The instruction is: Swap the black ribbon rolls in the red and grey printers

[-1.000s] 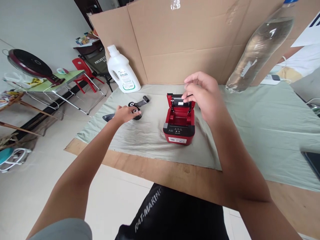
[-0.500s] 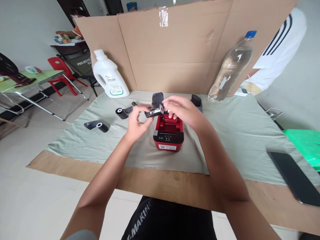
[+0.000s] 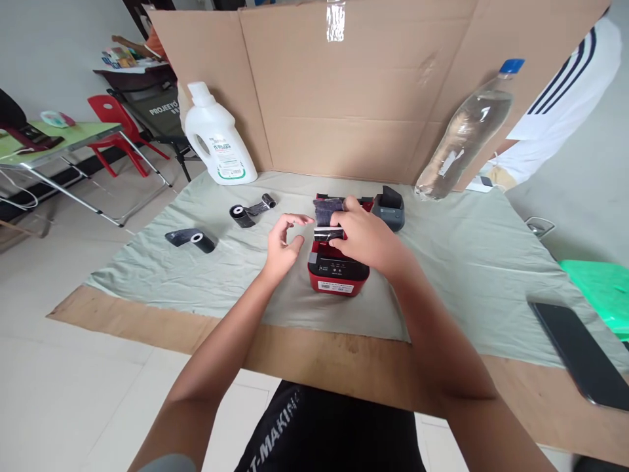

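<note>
The left hand (image 3: 284, 244) has just let go of the black roll (image 3: 325, 234), and its thumb and fingers now stand apart just beside the roll's left end. The right hand (image 3: 366, 229) is pinched on the right end, holding the roll over the open red printer (image 3: 339, 267) with dark film (image 3: 325, 211) spread behind, so its alignment there seems to rest on that hand alone

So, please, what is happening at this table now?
A person's right hand holds a dark roll at the open red machine; whether they touch is unclear. The left hand is open close beside the roll, not gripping it. Two other rolls lie on the cloth, to the left.
</note>
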Demonstrator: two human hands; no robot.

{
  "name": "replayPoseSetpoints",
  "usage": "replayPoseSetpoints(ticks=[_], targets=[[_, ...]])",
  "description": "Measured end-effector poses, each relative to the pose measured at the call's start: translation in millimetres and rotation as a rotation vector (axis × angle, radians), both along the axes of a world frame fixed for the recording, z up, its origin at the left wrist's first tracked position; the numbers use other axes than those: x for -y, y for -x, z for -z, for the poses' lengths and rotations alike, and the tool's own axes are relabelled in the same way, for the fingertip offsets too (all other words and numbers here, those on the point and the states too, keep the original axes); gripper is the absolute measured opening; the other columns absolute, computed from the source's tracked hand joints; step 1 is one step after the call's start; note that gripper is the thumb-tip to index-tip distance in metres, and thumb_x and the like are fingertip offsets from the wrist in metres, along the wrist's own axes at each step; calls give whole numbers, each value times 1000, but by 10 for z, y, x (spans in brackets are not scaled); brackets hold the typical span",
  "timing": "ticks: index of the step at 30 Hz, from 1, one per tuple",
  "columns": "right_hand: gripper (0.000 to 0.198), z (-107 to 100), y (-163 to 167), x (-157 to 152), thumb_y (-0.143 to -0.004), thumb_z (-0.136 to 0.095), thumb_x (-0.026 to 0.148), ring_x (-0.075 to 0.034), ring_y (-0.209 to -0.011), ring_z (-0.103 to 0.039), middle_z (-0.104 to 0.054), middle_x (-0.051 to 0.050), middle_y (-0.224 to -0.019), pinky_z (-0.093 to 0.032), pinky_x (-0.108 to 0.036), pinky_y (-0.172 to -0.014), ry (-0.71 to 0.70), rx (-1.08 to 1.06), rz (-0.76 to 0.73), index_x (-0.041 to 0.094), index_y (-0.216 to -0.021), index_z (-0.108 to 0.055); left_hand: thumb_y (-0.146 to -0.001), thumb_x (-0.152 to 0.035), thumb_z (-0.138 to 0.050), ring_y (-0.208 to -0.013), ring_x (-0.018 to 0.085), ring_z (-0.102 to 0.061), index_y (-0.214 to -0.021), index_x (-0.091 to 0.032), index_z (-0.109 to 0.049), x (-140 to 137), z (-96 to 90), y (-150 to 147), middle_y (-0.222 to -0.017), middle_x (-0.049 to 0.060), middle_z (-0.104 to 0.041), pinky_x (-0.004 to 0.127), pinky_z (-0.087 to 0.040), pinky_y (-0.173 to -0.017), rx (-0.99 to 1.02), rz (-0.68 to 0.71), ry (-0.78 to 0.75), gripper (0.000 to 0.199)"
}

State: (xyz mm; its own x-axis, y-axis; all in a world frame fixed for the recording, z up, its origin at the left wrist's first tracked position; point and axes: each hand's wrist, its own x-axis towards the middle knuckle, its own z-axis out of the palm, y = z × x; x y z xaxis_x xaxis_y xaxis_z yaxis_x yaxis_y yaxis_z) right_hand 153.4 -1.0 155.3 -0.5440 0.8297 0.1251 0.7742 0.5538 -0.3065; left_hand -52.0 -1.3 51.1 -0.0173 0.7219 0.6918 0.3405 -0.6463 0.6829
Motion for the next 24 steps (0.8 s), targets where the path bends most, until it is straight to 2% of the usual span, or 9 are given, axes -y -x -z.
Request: replayPoseSetpoints(ticks=[3, 8, 11, 13, 16, 20, 22, 24], targets=[[5, -14, 9, 40, -91, -65, 21, -13, -65, -51, -51, -7, -110, -39, -31, -65, 11, 15, -13, 19, -95, -64, -92, -24, -60, -108, 23, -70, -106, -24, -60, -17, 51, 61, -108, 6, -74, 43, -51, -100, 54, 29, 14, 15], [18, -1, -9, 6, -92, -55, 14, -17, -76, -58, -54, -7, -109, -46, -34, -77, 23, -141, -39, 21, -107, -63, -96, -46, -65, -98, 21, -64, -110, -23, -68, -3, 58, 36, -105, 7, -69, 39, -53, -90, -71, 26, -74, 27], [26, 15, -24, -42, -91, -53, 12, -18, -80, -61, -57, -6, -107, -49, -34, -79, 82, -275, -68, 23, -111, -64, -97, -48, -65, -94, 20, -60, -108, -24, -72, 4, 56, 14, -99, 6, -63, 37, -52, -83, -87, -62, -153, 28], [29, 28, -21, -62, -89, -53, 12, -18, -78, -63, -60, -6, -107, -50, -33, -75, 174, -376, -73, 24, -114, -64, -96, -50, -66, -91, 20, -58, -107, -24, -74, 12, 64, 3, -94, 5, -60, 36, -51, -81, -115, -132, -202, 28], [34, 57, 17, -65, -90, -54, 18, -18, -77, -65, -67, -5, -106, -52, -33, -72, 306, -489, -59, 24, -122, -63, -94, -52, -70, -85, 19, -55, -99, -26, -77, 42, 86, -36, -85, 3, -55, 37, -46, -81, -216, -307, -308, 27], [37, 117, 90, -48, -89, -60, 25, -22, -97, -64, -68, -8, -118, -51, -37, -88, 231, -475, -44, 22, -125, -62, -90, -46, -77, -81, 20, -52, -96, -31, -81, 97, 118, -97, -80, 3, -57, 41, -36, -85, -368, -523, -494, 16], [37, 145, 101, -31, -87, -58, 22, -23, -103, -62, -65, -8, -123, -50, -38, -92, 202, -452, -50, 22, -125, -60, -87, -44, -79, -84, 23, -53, -97, -35, -81, 122, 111, -76, -82, 4, -61, 45, -33, -90, -426, -524, -558, 13], [44, 156, 86, 4, -84, -57, 17, -23, -103, -62, -62, -9, -125, -50, -37, -91, 199, -411, -49, 22, -128, -55, -87, -45, -78, -89, 27, -54, -93, -37, -81, 151, 63, 0, -83, 4, -63, 51, -29, -97, -436, -453, -541, 11]])
